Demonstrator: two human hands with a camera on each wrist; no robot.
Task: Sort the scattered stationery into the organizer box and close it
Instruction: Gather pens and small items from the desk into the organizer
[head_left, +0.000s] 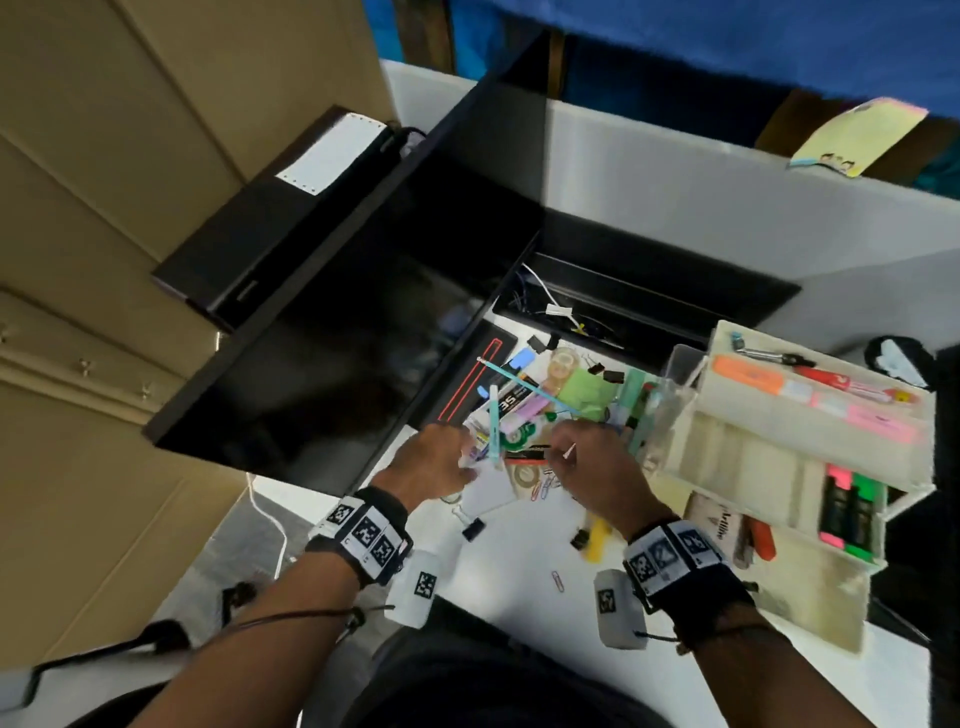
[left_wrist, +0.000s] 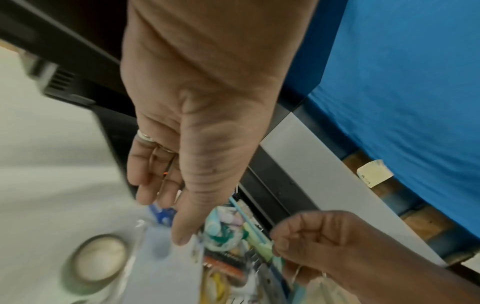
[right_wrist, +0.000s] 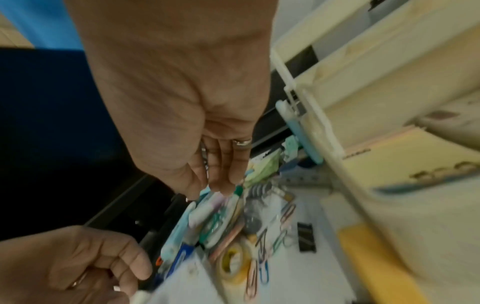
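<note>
A: Why does the organizer (head_left: 789, 447) sit at the desk's (head_left: 524, 566) right edge with its tiers fanned open?

B: Probably so every tray is reachable from the pile. Its top tray already holds an orange highlighter (head_left: 748, 378) and red pens, and a lower one pink and green markers (head_left: 852, 512), so sorting is under way. The box cannot be closed yet.

A: And the pile (head_left: 540, 410) itself?

B: It lies mid-desk, between the monitor's (head_left: 332, 312) lower edge and the organizer: pens, green sticky notes (head_left: 589, 395), tape rolls, paper clips, binder clips, all overlapping. A few strays lie nearer the front edge: a black binder clip (head_left: 472, 529) and a lone paper clip (head_left: 558, 580).

A: What is the left hand (head_left: 434, 462) doing?

B: It is at the pile's near left side. In the head view it looks to be lifting pens, yet its wrist view shows fairly straight fingers, so whether they grip is unclear.

A: The right hand (head_left: 589, 462)?

B: Its fingers are curled and something thin and pale pokes out of them; what it is cannot be told. The two hands are close but apart, likely so each works its own side of the pile.
</note>
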